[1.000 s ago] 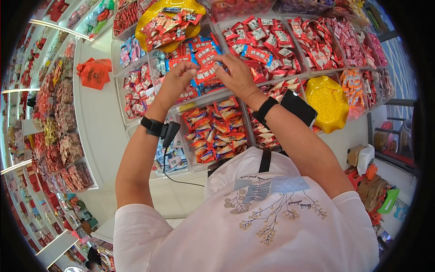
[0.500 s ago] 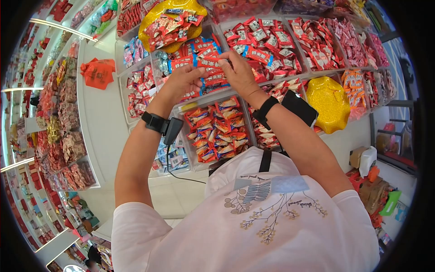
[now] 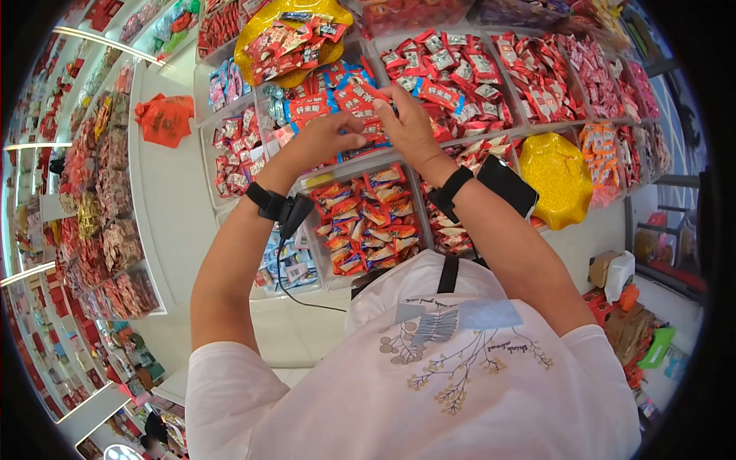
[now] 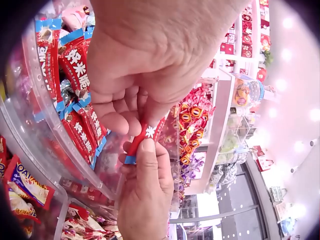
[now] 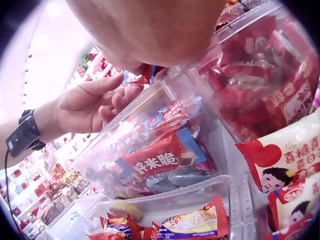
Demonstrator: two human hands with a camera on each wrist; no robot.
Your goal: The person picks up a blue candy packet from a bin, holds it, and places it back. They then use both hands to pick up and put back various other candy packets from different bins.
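Both hands meet above the bin (image 5: 145, 165) of red snack packets with blue ends. The right hand (image 4: 145, 195) pinches one such snack packet (image 4: 149, 131) between its thumb and fingers, a blue end showing below the thumb. The left hand (image 3: 326, 142) has its fingers curled at the packet's other end, its fingertips (image 4: 134, 126) right against the wrapper. In the right wrist view, the left thumb and forefinger lie on either side of a blue end, and the right hand hides part of the packet. More red packets (image 3: 310, 105) lie in the bin beneath.
A gold plate (image 3: 337, 52) heaped with sweets rests over the far-left bins. At the right lies another gold plate (image 3: 553, 180), beside a black phone-like device (image 3: 506, 184) next to the right forearm. Orange-red packets (image 3: 368, 218) fill the near bin; a red bag (image 3: 164, 120) is at left.
The left hand has moved to the right and nearer the body, its fingers curling in. The right hand has shifted slightly right, and the hands remain close together.
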